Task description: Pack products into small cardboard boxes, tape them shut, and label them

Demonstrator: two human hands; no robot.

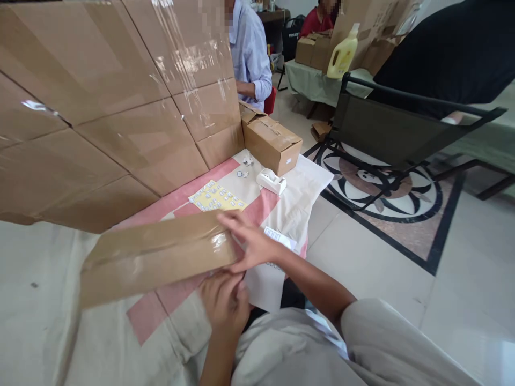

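Note:
A long taped cardboard box (161, 249) lies tilted over the cloth-covered table (96, 343). My right hand (251, 241) grips its right end, thumb below and fingers on top. My left hand (226, 300) is just under that same end, blurred, with its fingers curled; whether it holds anything is hidden. Behind the box lies a yellow sheet with small white labels (217, 195). White sheets with printed outlines (265, 284) rest beside my right wrist, near my lap.
Stacked cardboard boxes (132, 107) form a wall at the left and back. A white tape dispenser (271, 181) stands before a smaller carton (273, 139). Beyond are a person in a light blue shirt (251, 48), a dark chair (374, 128) and a yellow bottle (344, 53).

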